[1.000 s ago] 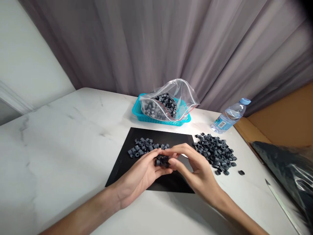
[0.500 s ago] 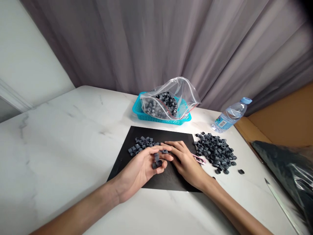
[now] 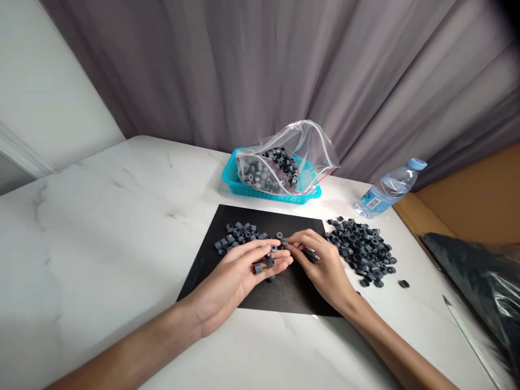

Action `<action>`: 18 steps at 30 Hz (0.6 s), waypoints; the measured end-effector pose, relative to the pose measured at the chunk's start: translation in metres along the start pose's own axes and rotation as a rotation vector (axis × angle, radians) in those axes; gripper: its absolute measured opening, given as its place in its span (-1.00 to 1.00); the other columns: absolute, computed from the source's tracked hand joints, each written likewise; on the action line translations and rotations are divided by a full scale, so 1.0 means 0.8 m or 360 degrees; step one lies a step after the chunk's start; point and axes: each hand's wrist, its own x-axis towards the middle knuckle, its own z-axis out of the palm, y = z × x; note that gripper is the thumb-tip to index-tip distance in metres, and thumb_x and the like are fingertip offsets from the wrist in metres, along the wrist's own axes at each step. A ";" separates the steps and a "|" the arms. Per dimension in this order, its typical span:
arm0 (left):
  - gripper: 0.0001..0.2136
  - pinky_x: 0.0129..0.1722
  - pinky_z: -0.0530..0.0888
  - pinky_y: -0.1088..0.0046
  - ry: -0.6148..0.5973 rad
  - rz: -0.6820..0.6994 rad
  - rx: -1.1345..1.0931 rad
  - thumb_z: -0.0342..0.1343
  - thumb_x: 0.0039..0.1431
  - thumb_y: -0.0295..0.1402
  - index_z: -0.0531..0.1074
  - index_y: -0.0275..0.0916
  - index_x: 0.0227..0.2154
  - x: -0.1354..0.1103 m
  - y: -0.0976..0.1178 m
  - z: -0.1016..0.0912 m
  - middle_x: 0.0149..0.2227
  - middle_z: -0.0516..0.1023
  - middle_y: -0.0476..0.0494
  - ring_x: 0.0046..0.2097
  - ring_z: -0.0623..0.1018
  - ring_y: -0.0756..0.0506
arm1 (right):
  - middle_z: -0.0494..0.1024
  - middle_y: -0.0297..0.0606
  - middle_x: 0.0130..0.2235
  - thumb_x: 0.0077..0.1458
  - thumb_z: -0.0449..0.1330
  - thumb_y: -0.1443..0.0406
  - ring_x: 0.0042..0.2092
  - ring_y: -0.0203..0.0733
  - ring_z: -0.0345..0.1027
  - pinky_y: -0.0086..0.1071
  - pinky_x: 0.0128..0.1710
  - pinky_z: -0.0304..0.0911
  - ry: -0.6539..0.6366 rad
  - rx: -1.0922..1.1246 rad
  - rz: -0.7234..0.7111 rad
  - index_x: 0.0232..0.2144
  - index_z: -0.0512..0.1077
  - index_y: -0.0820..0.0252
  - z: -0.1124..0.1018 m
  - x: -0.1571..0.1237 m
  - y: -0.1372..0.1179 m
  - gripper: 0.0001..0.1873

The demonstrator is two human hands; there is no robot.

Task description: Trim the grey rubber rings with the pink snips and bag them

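Note:
My left hand [image 3: 239,273] is palm up over the black mat [image 3: 292,298], its fingers curled around several small dark grey plastic ring-shaped pieces [image 3: 258,268]. Close by, the fingertips of my right hand [image 3: 320,265] are pinched at another dark grey ring piece [image 3: 284,245], close to my left fingertips. Under the right hand's curled fingers, a dark shiny object [image 3: 311,254] is partly hidden. A single ring piece [image 3: 279,235] shows just beyond the fingertips. Behind my left hand lies a small pile of grey ring pieces [image 3: 239,234] on the mat.
A larger pile of dark caps [image 3: 361,249] lies right of the mat. Behind it stands a tilted water bottle [image 3: 390,187]. At the back, a turquoise basket [image 3: 276,196] holds an open zip bag [image 3: 312,146] of pieces. A cardboard box [image 3: 471,189] with black plastic is at the right.
My right hand has drawn back slightly to the right, its fingertips now pinched. The pieces in my left hand have shifted, and its fingers are a little straighter. The view has shifted slightly.

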 end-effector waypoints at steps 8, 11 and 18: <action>-0.82 0.21 0.52 0.18 -0.0022 0.0028 -0.0002 0.11 0.36 -0.44 0.62 -0.35 -0.19 -0.002 0.002 -0.001 -0.02 0.68 -0.27 0.09 0.63 -0.27 | 0.57 -0.24 -0.23 0.29 0.24 0.26 -0.26 -0.19 0.42 -0.30 -0.23 0.36 0.0100 0.0182 0.0132 -0.22 0.57 0.11 -0.015 -0.002 -0.016 -0.90; -0.82 0.22 0.48 0.19 -0.0047 0.0007 0.0063 0.11 0.34 -0.47 0.59 -0.34 -0.12 0.000 0.002 -0.002 -0.06 0.70 -0.29 0.08 0.63 -0.26 | 0.57 -0.24 -0.23 0.28 0.25 0.26 -0.25 -0.19 0.43 -0.30 -0.23 0.36 0.0103 0.0201 0.0117 -0.23 0.57 0.11 -0.017 -0.004 -0.021 -0.90; -0.66 0.23 0.42 0.20 -0.0039 -0.0128 0.0046 -0.02 0.27 -0.51 0.53 -0.42 0.02 0.002 0.006 -0.002 -0.02 0.68 -0.36 0.11 0.61 -0.26 | 0.56 -0.25 -0.25 0.28 0.25 0.26 -0.26 -0.20 0.42 -0.30 -0.22 0.36 0.0119 0.0234 0.0152 -0.25 0.56 0.12 -0.019 -0.005 -0.027 -0.90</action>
